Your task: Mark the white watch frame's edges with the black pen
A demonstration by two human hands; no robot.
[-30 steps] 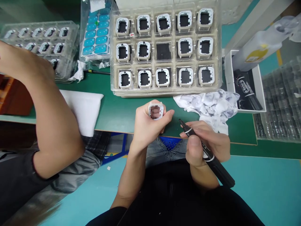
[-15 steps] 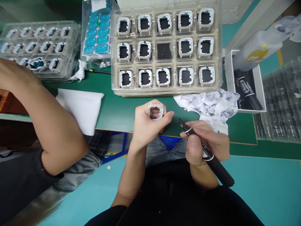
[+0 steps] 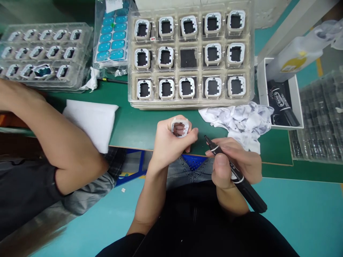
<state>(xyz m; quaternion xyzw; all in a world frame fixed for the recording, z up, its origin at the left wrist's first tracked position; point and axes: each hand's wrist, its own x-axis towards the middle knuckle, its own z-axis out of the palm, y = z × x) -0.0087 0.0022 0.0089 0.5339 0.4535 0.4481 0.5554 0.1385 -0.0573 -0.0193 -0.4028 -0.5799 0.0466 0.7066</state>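
Note:
My left hand (image 3: pixel 173 141) is closed around a pale watch case frame (image 3: pixel 180 128), holding it up over the table's front edge with its square opening facing me. In my right hand (image 3: pixel 235 159) lies a black marker pen (image 3: pixel 249 194), gripped between thumb and fingers. The pen's dark tip points up and left toward the frame, a short gap apart from it. Beyond my hands stands a clear plastic tray (image 3: pixel 187 104) with similar frames in its compartments; one compartment in the middle row shows only its dark bottom.
Crumpled white cloths (image 3: pixel 241 119) lie right of my hands, beside a white box (image 3: pixel 300 107) with a marker inside. A folded white cloth (image 3: pixel 89 123) is at left, near a co-worker's arm (image 3: pixel 66 142). Another frame tray (image 3: pixel 77 80) and a blue-piece pack (image 3: pixel 118 44) stand behind.
My left hand has shifted slightly right and turned the frame a little. The right hand with the marker stays put. The co-worker's arm has moved slightly down.

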